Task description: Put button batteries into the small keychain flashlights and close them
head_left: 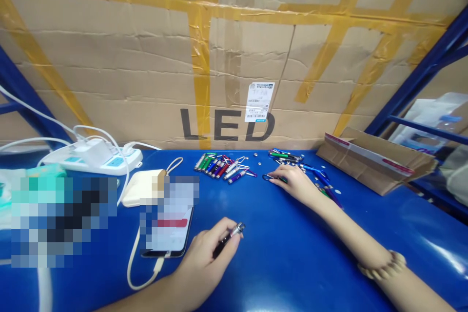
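Note:
My left hand (pixel 206 258) grips a small black keychain flashlight (pixel 229 238) with a silver tip, low over the blue table (pixel 278 263). My right hand (pixel 292 180) reaches far forward and rests its fingers on a green keychain flashlight (pixel 273 178) with a clip ring lying on the table. To its left lies a tidy row of several coloured flashlights (pixel 219 166). A looser pile of flashlights (pixel 288 157) sits just behind the right hand, with more along my forearm. Tiny round button cells (pixel 256 155) are scattered between the groups.
A phone (pixel 168 234) on a white cable lies left of my left hand, beside a cream power bank (pixel 141 186). A white power strip (pixel 98 158) sits at the back left. A flat cardboard box (pixel 373 163) lies right. A large taped carton marked LED (pixel 226 58) walls the back.

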A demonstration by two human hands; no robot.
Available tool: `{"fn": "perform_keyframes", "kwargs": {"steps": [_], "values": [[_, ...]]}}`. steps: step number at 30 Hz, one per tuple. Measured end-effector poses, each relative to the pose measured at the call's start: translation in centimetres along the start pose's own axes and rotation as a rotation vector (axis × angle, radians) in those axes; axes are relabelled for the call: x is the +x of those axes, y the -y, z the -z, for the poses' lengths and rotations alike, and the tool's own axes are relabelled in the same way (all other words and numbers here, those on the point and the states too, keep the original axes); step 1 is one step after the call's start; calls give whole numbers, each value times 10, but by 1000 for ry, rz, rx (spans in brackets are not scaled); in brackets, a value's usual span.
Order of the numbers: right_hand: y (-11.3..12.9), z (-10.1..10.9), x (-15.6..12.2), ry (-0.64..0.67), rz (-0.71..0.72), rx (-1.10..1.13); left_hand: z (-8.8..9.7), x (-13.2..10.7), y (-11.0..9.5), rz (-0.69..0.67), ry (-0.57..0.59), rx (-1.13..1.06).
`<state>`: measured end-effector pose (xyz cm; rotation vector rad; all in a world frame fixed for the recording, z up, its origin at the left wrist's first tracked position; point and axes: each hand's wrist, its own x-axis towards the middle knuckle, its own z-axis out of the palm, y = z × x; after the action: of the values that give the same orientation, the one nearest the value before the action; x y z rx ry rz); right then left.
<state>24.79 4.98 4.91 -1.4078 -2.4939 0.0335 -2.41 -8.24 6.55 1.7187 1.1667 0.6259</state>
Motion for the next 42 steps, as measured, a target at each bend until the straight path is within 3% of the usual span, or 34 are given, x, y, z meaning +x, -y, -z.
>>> {"fn": "perform_keyframes", "kwargs": {"steps": [15, 22, 26, 29, 32, 34, 38, 42], "values": [[15, -2, 1, 8, -113, -36, -2, 2, 5, -6, -1, -38], [8, -9, 0, -105, -173, 77, 0, 1, -2, 10, 3, -26], [15, -5, 0, -213, -123, 116, -2, 1, 3, 22, -33, -182], [36, 4, -3, -360, 52, 138, -4, 3, 8, 50, -99, -395], [69, 15, -12, -551, 465, 107, -6, 6, 9, 70, -171, -561], [92, 21, -19, -566, 629, 99, -6, 6, 8, 57, -222, -621], [122, 26, -29, -518, 764, 104, -7, 4, 6, 26, -226, -683], [125, 20, -30, -477, 769, 125, -7, 3, 9, 13, -235, -653]]}}
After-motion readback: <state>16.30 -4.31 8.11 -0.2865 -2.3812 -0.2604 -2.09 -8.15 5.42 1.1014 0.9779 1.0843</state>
